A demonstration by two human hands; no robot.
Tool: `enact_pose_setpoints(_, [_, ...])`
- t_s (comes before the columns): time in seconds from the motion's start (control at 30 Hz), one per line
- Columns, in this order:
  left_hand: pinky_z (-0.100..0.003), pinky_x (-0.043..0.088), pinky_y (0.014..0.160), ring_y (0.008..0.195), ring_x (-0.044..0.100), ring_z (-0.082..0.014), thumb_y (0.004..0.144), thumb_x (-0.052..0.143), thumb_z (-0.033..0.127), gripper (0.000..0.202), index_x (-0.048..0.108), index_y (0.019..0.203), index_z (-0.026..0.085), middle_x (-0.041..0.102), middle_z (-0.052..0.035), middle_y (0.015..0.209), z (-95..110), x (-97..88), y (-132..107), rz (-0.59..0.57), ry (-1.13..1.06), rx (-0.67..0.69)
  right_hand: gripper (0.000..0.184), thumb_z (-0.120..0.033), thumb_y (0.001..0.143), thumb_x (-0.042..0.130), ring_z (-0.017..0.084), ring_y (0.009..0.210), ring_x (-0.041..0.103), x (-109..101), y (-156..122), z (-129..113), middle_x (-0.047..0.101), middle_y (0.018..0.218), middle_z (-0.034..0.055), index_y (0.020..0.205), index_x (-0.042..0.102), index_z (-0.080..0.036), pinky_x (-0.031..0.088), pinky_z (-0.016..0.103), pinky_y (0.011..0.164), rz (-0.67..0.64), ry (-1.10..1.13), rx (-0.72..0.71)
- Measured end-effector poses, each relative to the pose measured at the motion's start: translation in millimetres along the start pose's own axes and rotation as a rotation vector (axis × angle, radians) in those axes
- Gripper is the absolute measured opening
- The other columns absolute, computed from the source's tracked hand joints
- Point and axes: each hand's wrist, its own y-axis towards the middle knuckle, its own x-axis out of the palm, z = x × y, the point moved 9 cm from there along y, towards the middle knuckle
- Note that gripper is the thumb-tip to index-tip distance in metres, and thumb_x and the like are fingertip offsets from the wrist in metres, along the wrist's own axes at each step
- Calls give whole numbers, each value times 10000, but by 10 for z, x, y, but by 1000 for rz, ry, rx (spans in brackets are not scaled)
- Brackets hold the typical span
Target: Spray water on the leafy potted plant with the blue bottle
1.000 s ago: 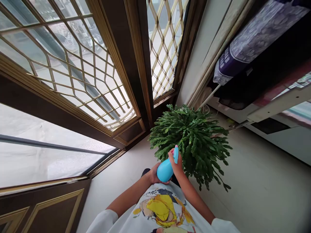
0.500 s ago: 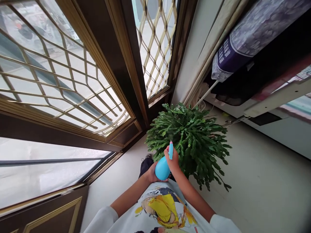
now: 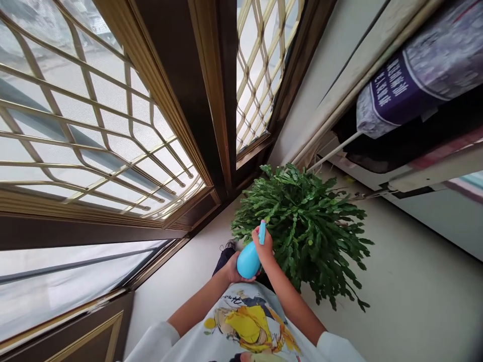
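A light-blue spray bottle (image 3: 248,261) with a pink nozzle tip is held in front of my shirt, tilted forward. My left hand (image 3: 233,270) cups its rounded body from the left and below. Around the neck and trigger at the top, my right hand (image 3: 263,245) is closed. The nozzle points at a bushy green plant (image 3: 302,226) with flat, segmented, drooping stems. Its near-left leaves lie just beyond my right hand. The plant's pot is hidden under the foliage.
A dark brown door with a gold lattice (image 3: 109,125) stands at the left. Behind the plant is a narrower lattice panel (image 3: 260,75). A purple floral package (image 3: 392,90) lies on a shelf at upper right. The pale floor (image 3: 415,291) runs beneath.
The view has shifted, so the plant and package sit farther right. Both hands keep their hold on the spray bottle, which appears slightly farther left in view.
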Motion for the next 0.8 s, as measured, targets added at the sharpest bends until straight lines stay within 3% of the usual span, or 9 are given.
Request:
enact_pose_setpoints(0.23, [-427,516,709,858,695,-348,774,538,535,572,579,1201,157,708,-173,933,161,-372,-48,133,-33,-45,139,-377,776,512,192,599,566,490,41,164,593,648,-1,717,496,-252,472,322,614,-46,-62,41])
enact_pose_setpoints(0.53, [-402,524,671,790,696,-303,796,449,545,428,611,1013,214,716,-121,824,340,-921,-279,280,-35,14,83,-330,763,529,208,629,617,1115,-243,235,640,677,21,751,526,-249,485,316,630,-141,-83,34])
enact_pose_setpoints(0.67, [-424,537,698,799,698,-309,815,439,554,388,618,943,234,710,-98,784,350,-1008,-243,296,1,43,75,-311,772,524,216,662,636,1222,-275,259,658,700,27,781,549,-242,489,317,647,-164,-92,28])
enact_pose_setpoints(0.8, [-423,544,706,809,705,-315,811,461,559,380,622,907,228,707,-103,766,325,-1062,-199,279,57,84,111,-341,776,551,211,695,645,1157,-343,293,676,755,34,803,550,-234,508,326,701,-178,-88,11])
